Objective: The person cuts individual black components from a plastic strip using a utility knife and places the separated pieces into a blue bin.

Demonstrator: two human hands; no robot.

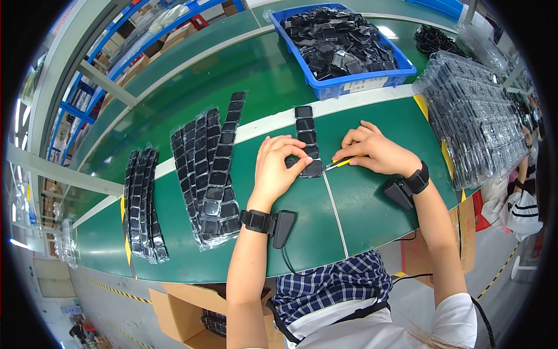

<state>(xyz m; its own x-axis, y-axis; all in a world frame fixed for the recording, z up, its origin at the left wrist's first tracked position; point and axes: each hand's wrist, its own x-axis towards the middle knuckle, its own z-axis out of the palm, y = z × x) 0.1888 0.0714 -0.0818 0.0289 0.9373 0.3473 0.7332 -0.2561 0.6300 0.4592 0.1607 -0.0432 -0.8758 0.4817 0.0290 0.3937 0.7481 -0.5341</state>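
Note:
A short strip of black square pieces (306, 124) lies lengthwise on the green table. My left hand (278, 166) is closed in a pinch at the strip's near end, thumb and forefinger on its left edge. In my right hand (375, 150) is a slim yellow-and-black cutter knife (347, 162). Its narrow tip points left and sits close beside the strip's nearest square. To the left lies a fanned pile of longer strips of black squares in clear film (200, 157). A second bundle of such strips (139, 203) lies further left.
Behind the strip stands a blue bin (363, 81) heaped with loose black squares (337, 43). Stacked clear plastic trays (471, 122) rise at the right, with black cables (436, 41) behind. An open cardboard box (180, 314) is below the table's front edge.

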